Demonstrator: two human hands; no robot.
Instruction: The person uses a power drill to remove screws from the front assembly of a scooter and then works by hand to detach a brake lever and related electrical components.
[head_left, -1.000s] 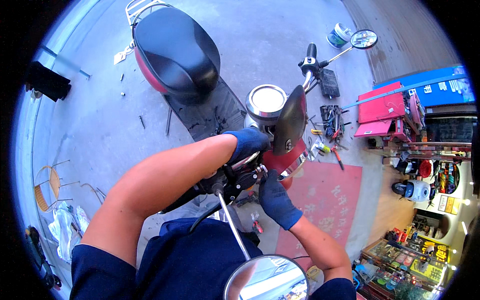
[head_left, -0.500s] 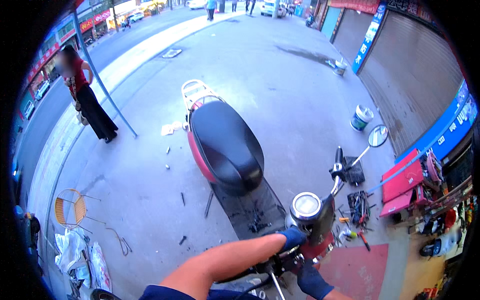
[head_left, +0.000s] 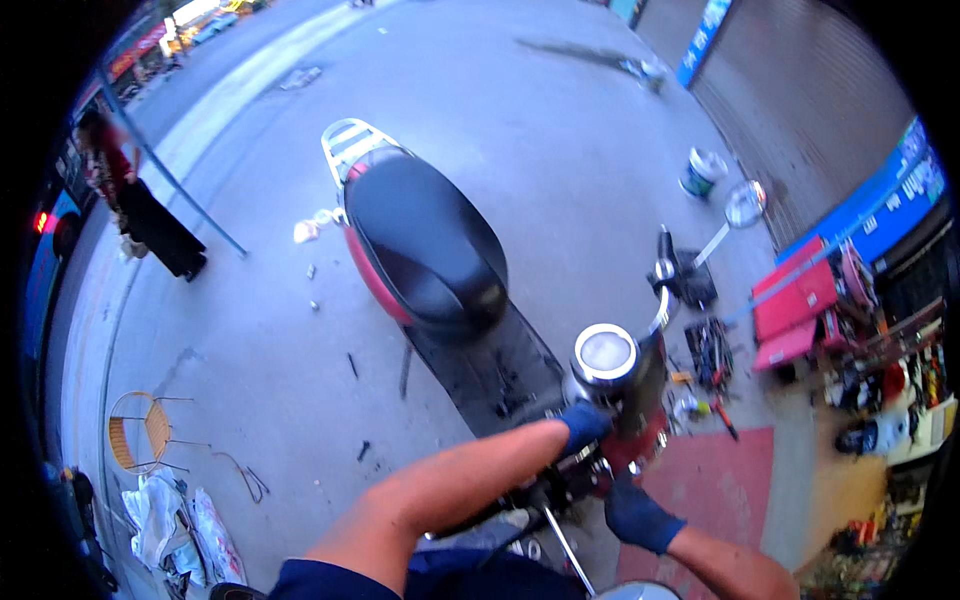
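Fingers of left hand, blue glove, curl onto the scooter front just below the round gauge; exact grip can't be told, blurred. Right hand, also blue-gloved, sits low beside the red front panel, fingers bent, whether they clamp anything can't be told. Both hands touch the handlebar area, near each other.

Head view only: scooter stands on grey pavement, black seat behind the hands, white rack at the tail. Mirror on its stalk sticks out right. White bucket stands well apart on the pavement, contents not visible. Red toolbox lies open at right, inside unclear. Loose tools lie on the ground between scooter and toolbox. Red mat under the right hand. Wire chair at left. Another person stands far left.
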